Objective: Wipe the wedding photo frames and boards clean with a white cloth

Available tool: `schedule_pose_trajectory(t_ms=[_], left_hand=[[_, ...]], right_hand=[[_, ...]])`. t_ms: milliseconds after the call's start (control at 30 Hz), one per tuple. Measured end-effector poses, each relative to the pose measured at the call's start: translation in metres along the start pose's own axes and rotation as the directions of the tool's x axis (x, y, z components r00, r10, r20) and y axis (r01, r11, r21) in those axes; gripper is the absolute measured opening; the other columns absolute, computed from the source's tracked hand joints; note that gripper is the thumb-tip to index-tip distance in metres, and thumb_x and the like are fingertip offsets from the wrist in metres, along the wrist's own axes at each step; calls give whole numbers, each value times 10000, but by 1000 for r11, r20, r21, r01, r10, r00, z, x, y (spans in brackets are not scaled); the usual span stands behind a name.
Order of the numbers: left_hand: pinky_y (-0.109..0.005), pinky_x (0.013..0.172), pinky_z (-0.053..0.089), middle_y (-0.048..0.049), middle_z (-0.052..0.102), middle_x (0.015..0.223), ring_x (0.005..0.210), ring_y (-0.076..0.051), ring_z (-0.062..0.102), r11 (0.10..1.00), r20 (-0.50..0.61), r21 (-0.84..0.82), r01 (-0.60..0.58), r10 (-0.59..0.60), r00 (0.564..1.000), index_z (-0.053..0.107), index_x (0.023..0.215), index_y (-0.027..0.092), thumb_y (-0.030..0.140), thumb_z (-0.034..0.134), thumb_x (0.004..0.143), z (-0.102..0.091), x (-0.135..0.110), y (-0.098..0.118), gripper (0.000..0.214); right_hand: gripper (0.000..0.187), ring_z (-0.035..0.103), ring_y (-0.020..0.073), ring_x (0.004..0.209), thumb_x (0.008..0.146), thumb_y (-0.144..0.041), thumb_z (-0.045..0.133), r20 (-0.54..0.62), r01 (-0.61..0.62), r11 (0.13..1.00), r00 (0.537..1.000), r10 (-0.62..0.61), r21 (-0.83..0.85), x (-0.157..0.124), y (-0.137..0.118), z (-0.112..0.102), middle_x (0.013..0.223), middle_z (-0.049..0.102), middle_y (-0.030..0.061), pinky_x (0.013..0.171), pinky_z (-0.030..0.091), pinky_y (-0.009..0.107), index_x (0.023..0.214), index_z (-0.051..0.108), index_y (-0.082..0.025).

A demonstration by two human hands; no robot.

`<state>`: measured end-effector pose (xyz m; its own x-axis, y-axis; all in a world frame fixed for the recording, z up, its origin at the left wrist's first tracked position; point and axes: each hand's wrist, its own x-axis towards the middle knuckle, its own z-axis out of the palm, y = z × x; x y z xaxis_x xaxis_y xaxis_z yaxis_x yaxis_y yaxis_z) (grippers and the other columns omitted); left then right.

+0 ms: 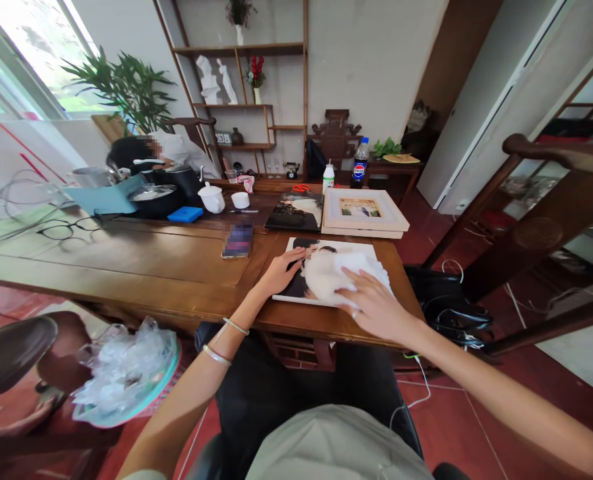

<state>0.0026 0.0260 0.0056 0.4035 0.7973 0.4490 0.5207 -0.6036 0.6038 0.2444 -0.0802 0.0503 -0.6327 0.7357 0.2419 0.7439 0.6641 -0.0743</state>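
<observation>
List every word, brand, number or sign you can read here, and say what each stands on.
No text can be quoted with certainty.
Dark bottle: round red, white and blue logo; lettering too blurred to read.
White bottle: label marks too small.
Small white blocks: digit-like marks, too small to be sure.
Phone: pixelated, unreadable.

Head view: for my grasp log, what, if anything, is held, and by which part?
The right hand lies on the right part of the white cloth; whether it grips cannot be told. The left hand rests on the photo panel.
</observation>
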Motion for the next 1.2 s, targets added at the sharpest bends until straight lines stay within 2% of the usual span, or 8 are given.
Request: schedule_pose_trajectory(t_ms=[167,267,400,533,633,767,1000,1200], left_hand=[[-379,1078,337,-64,568,1277,1236,-193,479,1000,5,-1,-11,11,1000,605,1172,177,276,436,873,-2,1,-1,358],[-380,1075,340,-71,570,1274,1232,-191,483,1000,0,4,-9,9,1000,605,1172,167,268,432,875,-1,1,-1,358],[-379,1072,348,-53,579,1265,1235,-188,480,1000,-10,5,-3,3,1000,606,1168,191,254,436,873,0,1,0,346],[-376,1081,336,-75,565,1279,1238,-201,476,1000,-14,-6,8,-8,1000,608,1165,159,239,444,867,0,0,3,349],[-382,1079,338,-75,548,1298,1240,-203,474,1000,0,3,23,-23,1000,606,1166,160,231,434,870,-1,-1,6,349],[-387,1075,343,-80,546,1299,1245,-196,469,1000,8,20,6,-6,1000,596,1179,161,226,425,875,-2,-1,7,355],[-380,1073,349,-72,564,1281,1232,-196,483,1000,-12,6,-1,1,1000,610,1161,171,250,438,869,-1,-1,3,347],[-364,1054,369,-74,570,1277,1200,-202,514,999,-105,-37,38,-42,994,591,1185,166,297,399,900,-2,2,6,368]], right_hand=[[380,188,307,1360,896,-296,420,-24,-95,995,995,94,-42,58,55,9,1428,382,71,1007,275,560,1261,521,-268],[425,164,319,1364,874,-254,425,0,-152,986,988,152,-68,78,66,12,1438,359,95,980,265,609,1295,484,-245],[399,242,292,1340,851,-170,418,76,-52,996,995,58,-72,68,42,10,1346,485,77,1003,215,617,1215,556,-259],[373,207,304,1353,842,-174,449,103,26,1000,994,-26,-5,32,-6,0,1430,378,68,1015,216,599,1174,591,-265],[335,222,300,1349,862,-229,467,110,30,998,993,-35,49,14,-27,-8,1430,379,65,1028,218,582,1168,597,-273],[325,298,280,1318,891,-276,444,64,17,999,998,-20,41,21,-15,-6,1383,445,56,1032,243,544,1181,588,-288],[338,347,318,1269,902,-317,414,6,-123,988,992,124,-92,77,38,12,1243,563,104,973,301,549,1187,580,-243],[367,268,317,1319,863,-190,427,39,7,998,999,-4,-69,85,26,16,1373,447,101,995,227,595,1199,569,-231]])
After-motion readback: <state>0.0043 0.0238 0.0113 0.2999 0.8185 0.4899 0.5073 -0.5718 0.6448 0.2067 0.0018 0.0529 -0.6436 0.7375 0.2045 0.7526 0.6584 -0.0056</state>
